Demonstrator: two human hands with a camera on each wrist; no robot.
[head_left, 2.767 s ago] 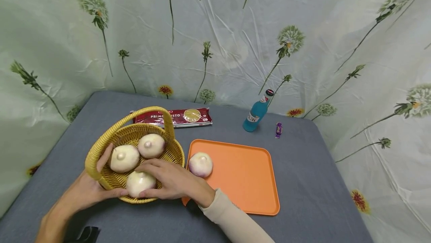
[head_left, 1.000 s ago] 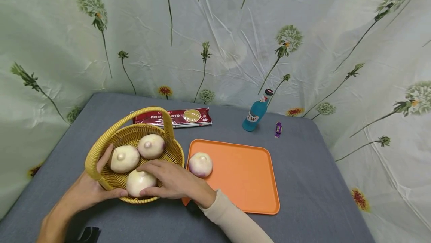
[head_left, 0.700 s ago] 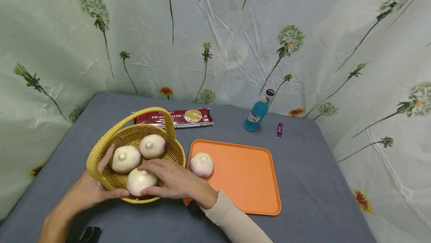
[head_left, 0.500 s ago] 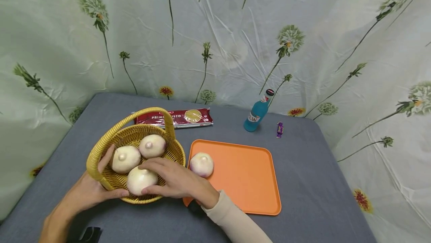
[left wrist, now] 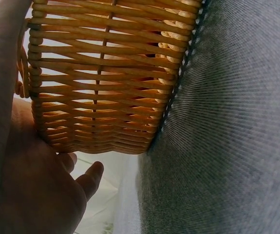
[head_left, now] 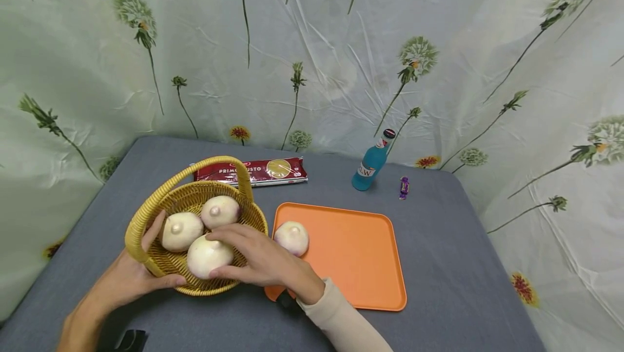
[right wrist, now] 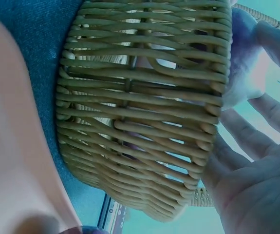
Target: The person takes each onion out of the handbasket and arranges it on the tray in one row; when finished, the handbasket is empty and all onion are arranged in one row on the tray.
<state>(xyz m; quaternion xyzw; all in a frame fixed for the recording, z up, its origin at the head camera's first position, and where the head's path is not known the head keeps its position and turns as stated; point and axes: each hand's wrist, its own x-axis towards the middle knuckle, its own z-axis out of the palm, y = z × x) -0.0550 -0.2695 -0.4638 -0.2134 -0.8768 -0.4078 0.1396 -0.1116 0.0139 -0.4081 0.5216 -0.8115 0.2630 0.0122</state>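
Note:
A yellow wicker basket (head_left: 253,222) with an arched handle stands at the left of the table. My left hand (head_left: 128,277) holds its left rim, thumb along the front edge; in the left wrist view that hand (left wrist: 45,187) lies against the woven side. My right hand (head_left: 258,254) grips a white turnip (head_left: 207,259) at the front of the basket, fingers over its top and thumb low. The right wrist view shows this turnip (right wrist: 244,63), purple-tinged, above the rim. Behind it in the basket lie a left turnip (head_left: 180,232) and a back turnip (head_left: 220,212).
An orange tray (head_left: 356,260) lies right of the basket, with another turnip (head_left: 291,238) at its left edge. Behind stand or lie a red spaghetti pack (head_left: 273,170), a blue bottle (head_left: 370,165) and a purple-wrapped candy (head_left: 404,188). A floral curtain (head_left: 322,59) borders the table.
My right hand has drawn the gripped turnip slightly up and to the right inside the basket. My left hand and the basket have stayed in place.

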